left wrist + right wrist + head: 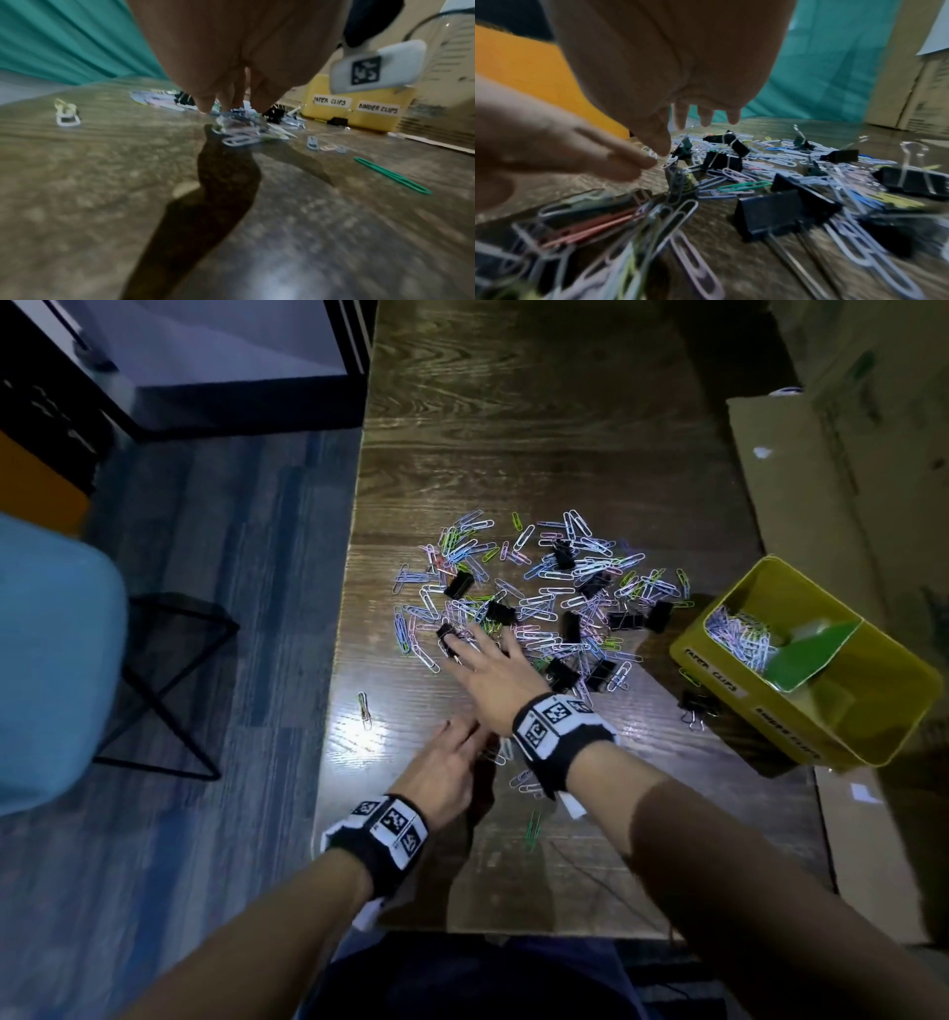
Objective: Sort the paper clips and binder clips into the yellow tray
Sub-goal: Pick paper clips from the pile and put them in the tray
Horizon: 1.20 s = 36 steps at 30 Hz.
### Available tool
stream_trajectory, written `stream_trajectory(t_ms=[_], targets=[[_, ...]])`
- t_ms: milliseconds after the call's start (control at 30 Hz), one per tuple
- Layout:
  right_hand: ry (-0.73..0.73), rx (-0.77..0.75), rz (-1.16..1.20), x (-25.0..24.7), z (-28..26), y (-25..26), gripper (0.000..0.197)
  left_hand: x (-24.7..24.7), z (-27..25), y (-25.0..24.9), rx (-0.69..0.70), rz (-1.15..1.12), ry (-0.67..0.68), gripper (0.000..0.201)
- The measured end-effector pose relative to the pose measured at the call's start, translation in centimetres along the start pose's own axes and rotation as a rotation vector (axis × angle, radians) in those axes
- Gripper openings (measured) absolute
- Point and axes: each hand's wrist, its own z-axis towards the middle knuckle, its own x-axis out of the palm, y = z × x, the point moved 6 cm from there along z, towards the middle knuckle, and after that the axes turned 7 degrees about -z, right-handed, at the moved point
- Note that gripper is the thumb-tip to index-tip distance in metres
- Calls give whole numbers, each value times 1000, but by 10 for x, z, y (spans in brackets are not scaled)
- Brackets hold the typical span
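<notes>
A heap of coloured paper clips (544, 603) mixed with black binder clips (458, 584) lies mid-table. My right hand (477, 652) reaches across to the heap's near-left part, fingers (706, 118) spread and straight just over the clips, holding nothing. My left hand (462, 737) is low beside it. Its straight fingertips (205, 105) touch a small bunch of paper clips (239, 132). The yellow tray (801, 588) stands at the right, labelled "PAPER CLIPS" and "BINDER CLIPS" (377, 109). A green divider (806, 654) splits it, and paper clips (739, 634) lie in the far compartment.
A lone binder clip (696, 706) lies by the tray's near wall. Stray paper clips lie at the left (363, 706) and near me, one of them green (533, 829). Cardboard (821, 505) borders the table's right side. A blue chair (51, 660) and a black stool frame (169, 685) stand left.
</notes>
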Motion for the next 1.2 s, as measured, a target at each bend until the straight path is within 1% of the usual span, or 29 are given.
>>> stream_trajectory(t_ms=[33, 67, 100, 133, 167, 200, 233, 267, 300, 333, 367, 400, 467, 500, 567, 633, 700, 767, 833, 867, 933, 1000, 1067, 1133, 1200], targets=[[-39, -9, 54, -1, -6, -4, 73, -8, 0, 2, 23, -21, -49, 67], [-107, -2, 121, -3, -16, -8, 69, -22, 0, 8, 0, -46, -140, 59], [-178, 22, 198, -3, -26, -13, 60, -38, -1, 20, -63, -58, -260, 51], [-226, 60, 284, 1, -37, -19, 49, -53, -5, 36, -166, -46, -373, 46], [-234, 109, 368, 9, -50, -24, 36, -66, -9, 53, -291, -8, -448, 44], [-193, 154, 422, 19, -62, -28, 23, -75, -13, 68, -419, 37, -477, 40], [-107, 189, 439, 34, -74, -30, 14, -78, -15, 81, -519, 67, -472, 35], [-2, 212, 433, 49, -85, -30, 19, -77, -16, 87, -572, 75, -450, 32], [111, 217, 419, 64, -94, -28, 29, -72, -14, 88, -567, 66, -427, 29], [210, 214, 409, 78, -102, -23, 35, -64, -12, 82, -530, 47, -403, 28], [279, 202, 406, 89, -106, -17, 40, -53, -9, 75, -479, 22, -373, 30], [315, 194, 416, 95, -110, -11, 43, -40, -6, 64, -426, 7, -335, 30], [292, 212, 445, 98, -110, -3, 40, -15, -1, 37, -314, -3, -257, 25], [251, 231, 443, 96, -109, -2, 38, -4, 1, 22, -255, -9, -221, 24], [121, 285, 425, 87, -107, -3, 37, 13, 6, -3, -143, -11, -133, 27], [3, 384, 430, 82, -111, -8, 49, 17, 11, -15, -83, 8, -66, 37], [-75, 474, 433, 82, -117, -16, 67, 11, 19, -12, -106, 64, -41, 55], [-96, 510, 421, 86, -122, -21, 89, 7, 26, -5, -152, 180, 27, 70], [-80, 479, 379, 88, -123, -20, 105, 9, 30, -6, -141, 298, 132, 75], [-72, 454, 348, 89, -123, -19, 108, 13, 31, -10, -122, 316, 179, 74], [-70, 415, 319, 89, -124, -17, 110, 21, 27, -20, -80, 278, 234, 69], [-71, 391, 337, 90, -127, -18, 112, 26, 20, -27, -39, 218, 250, 66], [-60, 344, 350, 93, -130, -17, 118, 20, 16, -28, -26, 169, 204, 70], [-50, 272, 328, 96, -131, -15, 119, 11, 16, -20, -81, 179, 168, 84], [-51, 225, 307, 97, -127, -17, 118, 7, 17, -10, -198, 241, 207, 98]])
